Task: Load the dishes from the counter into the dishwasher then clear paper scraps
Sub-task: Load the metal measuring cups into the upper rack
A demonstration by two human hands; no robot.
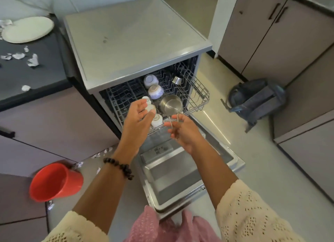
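The steel saucepan (170, 104) sits in the pulled-out upper rack (198, 97); the right hand (182, 131) seems to pinch its wire handle, steadying it, while the left hand (140, 115), fingers relaxed, touches small cups (156, 120). Plates (27, 29) wait on the surface (32, 75).

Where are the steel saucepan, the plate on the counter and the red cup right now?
steel saucepan (170, 104), head view, on its shiny inner bottom, in the upper rack.
plate (27, 30), head view, on the middle of its face, on the dark counter.
red cup (47, 181), head view, on its inner wall.
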